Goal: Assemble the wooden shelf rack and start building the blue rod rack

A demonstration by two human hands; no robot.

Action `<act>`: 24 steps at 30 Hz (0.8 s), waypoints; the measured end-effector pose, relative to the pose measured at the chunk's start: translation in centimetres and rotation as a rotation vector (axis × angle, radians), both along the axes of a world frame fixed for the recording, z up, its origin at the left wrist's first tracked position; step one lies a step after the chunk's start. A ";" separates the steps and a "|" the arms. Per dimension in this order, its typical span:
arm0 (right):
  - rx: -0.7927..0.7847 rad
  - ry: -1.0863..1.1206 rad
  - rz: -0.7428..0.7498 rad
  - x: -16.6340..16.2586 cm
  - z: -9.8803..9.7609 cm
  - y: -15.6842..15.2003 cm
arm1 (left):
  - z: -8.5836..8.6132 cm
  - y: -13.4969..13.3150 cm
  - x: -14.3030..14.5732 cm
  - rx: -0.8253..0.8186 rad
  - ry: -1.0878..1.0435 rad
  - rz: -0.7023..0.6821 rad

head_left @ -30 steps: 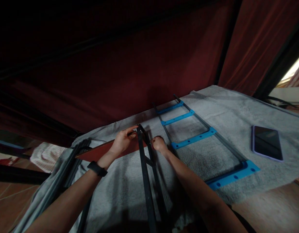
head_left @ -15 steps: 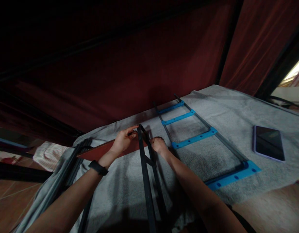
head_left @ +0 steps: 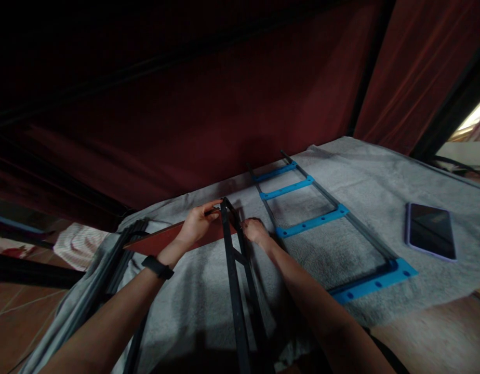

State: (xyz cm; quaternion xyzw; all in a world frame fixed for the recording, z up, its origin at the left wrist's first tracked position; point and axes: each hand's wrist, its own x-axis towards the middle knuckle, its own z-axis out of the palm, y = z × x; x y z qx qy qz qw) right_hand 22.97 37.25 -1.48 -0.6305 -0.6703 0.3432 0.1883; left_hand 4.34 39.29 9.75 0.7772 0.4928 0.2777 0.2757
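A black metal frame (head_left: 232, 272) with two long rails and a short crossbar stands on edge in front of me. My left hand (head_left: 199, 224) grips its far end, the index finger along the top and the thumb below. Against the frame's other side, my right hand (head_left: 254, 230) is closed with curled fingertips by the rail; whatever is pinched there is too dark and small to name. A reddish-brown board (head_left: 158, 243) extends leftward from the far end of the frame, passing behind my left hand.
Grey cloth (head_left: 177, 322) covers the work surface. On the right lies a ladder-like dark frame with blue crosspieces (head_left: 312, 223), then a phone (head_left: 430, 231). Dark metal bars (head_left: 103, 283) lie at the left. A dark red panel (head_left: 224, 124) rises behind.
Both hands stay at the far end of the black frame, nearly unmoved. The view has shifted very slightly.
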 end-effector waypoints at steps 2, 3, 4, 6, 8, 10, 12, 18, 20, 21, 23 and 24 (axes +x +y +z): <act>0.009 -0.002 -0.017 -0.1 0.1 0.1 | -0.1 0.1 -0.1 -0.004 0.002 0.005; 0.012 -0.002 -0.028 -0.1 0.1 0.1 | -0.2 0.2 -0.2 -0.004 0.006 0.005; 0.013 -0.001 -0.036 -0.1 0.1 0.2 | -0.2 0.2 -0.2 -0.001 0.008 0.005; 0.013 0.006 -0.031 0.1 0.0 0.2 | -0.2 0.2 -0.3 0.012 0.010 -0.004; 0.010 0.014 -0.011 0.2 -0.2 0.2 | -0.2 0.1 -0.3 0.020 0.019 -0.009; 0.009 0.018 -0.001 0.1 -0.3 0.1 | -0.1 0.0 -0.2 0.017 0.022 -0.008; 0.014 0.019 -0.012 -0.1 -0.3 0.1 | 0.1 -0.2 -0.1 0.009 0.016 -0.011; 0.007 0.095 -0.024 -0.1 -0.4 0.5 | 0.4 -0.5 0.2 -0.029 -0.014 -0.007; -0.011 0.131 0.002 0.0 -0.7 0.5 | 0.3 -0.4 0.0 -0.025 -0.019 -0.006; -0.017 0.143 0.005 0.0 -0.8 0.4 | 0.2 -0.3 -0.1 -0.017 -0.014 -0.004; 0.004 0.143 -0.030 -0.1 -1.0 0.2 | 0.0 -0.1 -0.3 -0.006 0.000 -0.001; 0.027 0.129 -0.050 -0.2 -1.0 0.1 | -0.1 0.0 -0.4 -0.006 0.003 -0.003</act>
